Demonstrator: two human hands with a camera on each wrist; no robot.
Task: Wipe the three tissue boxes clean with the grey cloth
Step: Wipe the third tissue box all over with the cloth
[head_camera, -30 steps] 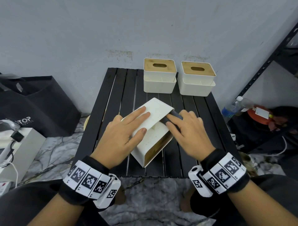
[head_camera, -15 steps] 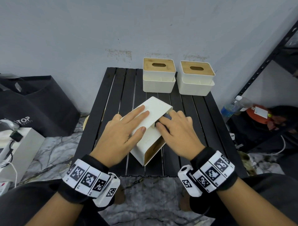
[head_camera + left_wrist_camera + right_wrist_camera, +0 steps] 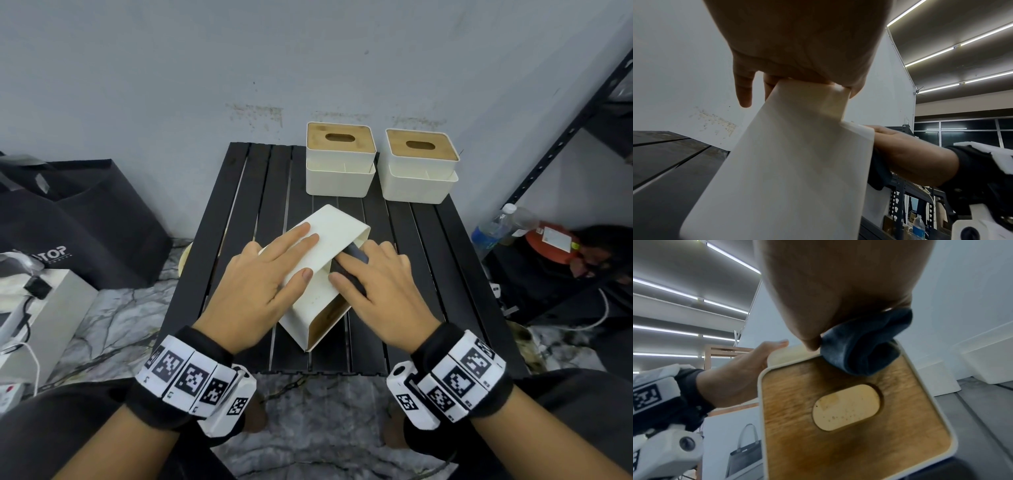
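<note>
**Tipped tissue box, cloth and two standing boxes on a black slatted counter**

Item 1: a white tissue box [image 3: 325,274] is lying on its side near the middle of the black slatted counter [image 3: 246,205], its wooden slotted lid [image 3: 849,410] facing the person's right and toward the near edge.

Item 2: the left hand [image 3: 260,284] is lying flat on the upward-facing white side of the tipped box, fingers straight and spread, thumb reaching to the right edge of that side.

Item 3: the right hand [image 3: 380,287] is pressing the grey cloth [image 3: 861,345] against the right-hand side of the same box, up by its top edge. The cloth is bunching under the fingers and palm, and the thumb [image 3: 809,339] is closing against the wad; the rest of the fingers are hidden behind the cloth in the wrist view.

Items 4 and 5: two more white tissue boxes, the left one [image 3: 340,161] and the right one [image 3: 419,168], are standing upright side by side at the far edge of the counter, well apart from both hands.
</note>
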